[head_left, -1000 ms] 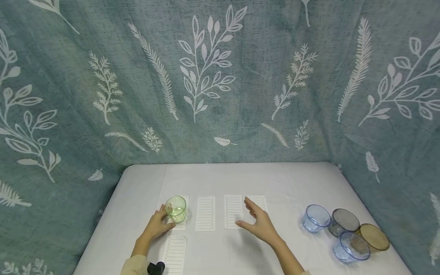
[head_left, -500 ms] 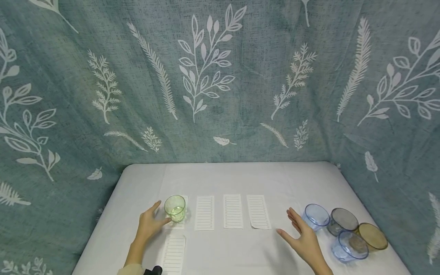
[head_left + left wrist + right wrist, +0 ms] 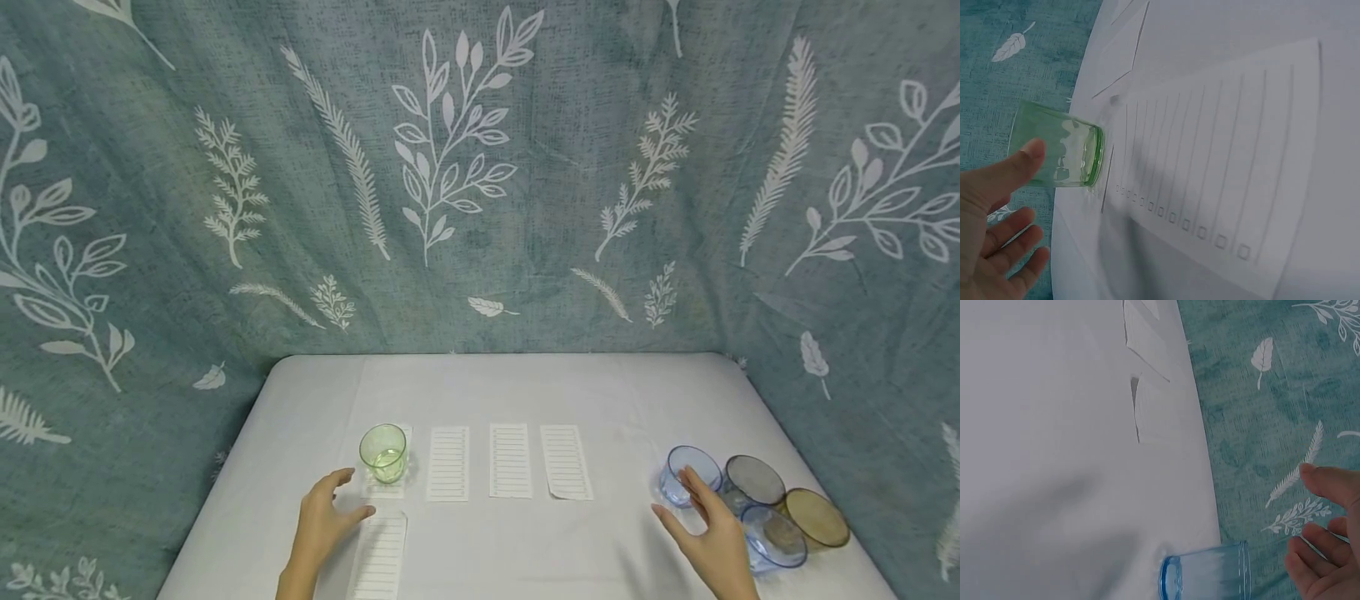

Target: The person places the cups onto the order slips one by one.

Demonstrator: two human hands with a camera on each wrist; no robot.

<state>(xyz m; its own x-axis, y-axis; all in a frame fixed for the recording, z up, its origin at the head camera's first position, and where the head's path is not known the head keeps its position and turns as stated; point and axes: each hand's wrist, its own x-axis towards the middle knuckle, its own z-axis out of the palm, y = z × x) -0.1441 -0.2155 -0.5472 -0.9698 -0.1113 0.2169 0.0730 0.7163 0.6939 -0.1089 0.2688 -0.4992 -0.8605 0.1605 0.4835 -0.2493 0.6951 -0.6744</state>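
Note:
A green glass [image 3: 384, 454] stands on a lined paper slip at the left of the table. Just in front of it and to its left is my left hand [image 3: 320, 521], fingers apart and holding nothing; the left wrist view has the green glass [image 3: 1057, 147] beyond the thumb. At the right, my right hand [image 3: 710, 533] hovers with thumb and fingers spread by a blue glass [image 3: 678, 483], its fingertips overlapping the glass in the head view. The right wrist view shows a gap between the blue glass [image 3: 1210, 575] and the hand [image 3: 1329, 531].
A grey glass [image 3: 753, 481], an amber glass [image 3: 817, 518] and a second blue glass [image 3: 776, 537] stand close together at the right. More lined slips lie mid-table [image 3: 448, 464], [image 3: 510, 461], [image 3: 566, 462], another slip [image 3: 380, 554] near the front left. A patterned cloth [image 3: 480, 250] hangs behind.
My left hand has let go of the green glass and drawn back toward the front. My right hand has moved right, from above the paper slips to the blue glass.

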